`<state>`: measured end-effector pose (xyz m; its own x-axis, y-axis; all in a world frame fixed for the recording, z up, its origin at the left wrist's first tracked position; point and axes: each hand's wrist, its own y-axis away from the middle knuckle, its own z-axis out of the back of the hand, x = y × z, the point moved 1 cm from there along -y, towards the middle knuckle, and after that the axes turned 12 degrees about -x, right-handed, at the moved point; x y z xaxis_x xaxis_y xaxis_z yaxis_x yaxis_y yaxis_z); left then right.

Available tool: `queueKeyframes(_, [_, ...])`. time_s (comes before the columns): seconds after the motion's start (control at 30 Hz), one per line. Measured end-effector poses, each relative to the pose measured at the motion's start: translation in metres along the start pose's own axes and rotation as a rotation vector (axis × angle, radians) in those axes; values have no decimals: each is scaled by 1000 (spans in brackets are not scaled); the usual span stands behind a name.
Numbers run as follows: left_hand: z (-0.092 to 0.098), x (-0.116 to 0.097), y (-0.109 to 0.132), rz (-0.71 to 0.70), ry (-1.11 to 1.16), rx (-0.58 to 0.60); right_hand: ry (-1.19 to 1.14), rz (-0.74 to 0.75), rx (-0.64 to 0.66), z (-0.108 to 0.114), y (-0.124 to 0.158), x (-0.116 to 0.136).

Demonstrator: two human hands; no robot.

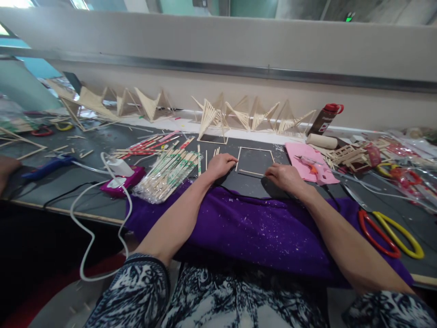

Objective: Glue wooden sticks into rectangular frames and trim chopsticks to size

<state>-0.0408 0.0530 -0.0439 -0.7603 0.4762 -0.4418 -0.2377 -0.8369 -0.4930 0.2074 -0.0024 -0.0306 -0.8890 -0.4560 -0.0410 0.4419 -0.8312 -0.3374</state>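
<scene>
A square frame of thin wooden sticks (256,149) lies flat on a dark grey table (253,184), straight ahead of the wearer and between the two hands. Both bare forearms reach forward from patterned sleeves, angled inward, wrists low over the table edge. The left hand (220,166) is palm down, its fingertips drawn together and pinching the frame's left side. The right hand (284,176) is curled, finger and thumb pinching the frame at its near right corner, which they partly hide.

A purple cloth (246,232), speckled with white bits, hangs over the near edge beneath the forearms. Beside the left hand are loose sticks and a clear bag of wrapped chopsticks (167,173); further left, a magenta power strip (136,180) with a looping white cord and a blue glue gun (51,166). Another person's hand (7,166) shows at the far left edge.

Just beyond the right hand, a pink glue gun (317,169) rests on a pink sheet (293,155). Large scissors (368,213) with red and yellow handles lie right of the right forearm. Behind the frame stand twisted stick models (241,115) and a red-capped bottle (323,119).
</scene>
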Motion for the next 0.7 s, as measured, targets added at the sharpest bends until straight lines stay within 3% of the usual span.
queueKeyframes(0.3, [-5, 3, 2, -29, 76, 122, 103, 55, 32, 5, 1, 15])
queueKeyframes(0.7, [-3, 1, 4, 1, 100, 127, 159, 73, 43, -1, 1, 17])
